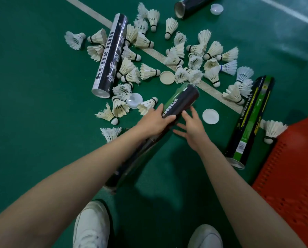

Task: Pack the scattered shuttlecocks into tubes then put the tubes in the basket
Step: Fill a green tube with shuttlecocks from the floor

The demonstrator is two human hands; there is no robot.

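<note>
Gripping a dark tube (181, 102) from above, the left hand (154, 122) is tilting it over the green floor (33, 86); the right hand (192, 128) is hovering beside it, fingers spread open. Shuttlecocks (148, 71) are lying scattered beyond, the orange basket (292, 167) sitting at the right edge.

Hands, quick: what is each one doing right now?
Left hand: closed around the dark shuttlecock tube, holding it.
Right hand: open, fingers spread beside the tube, holding nothing.
</note>
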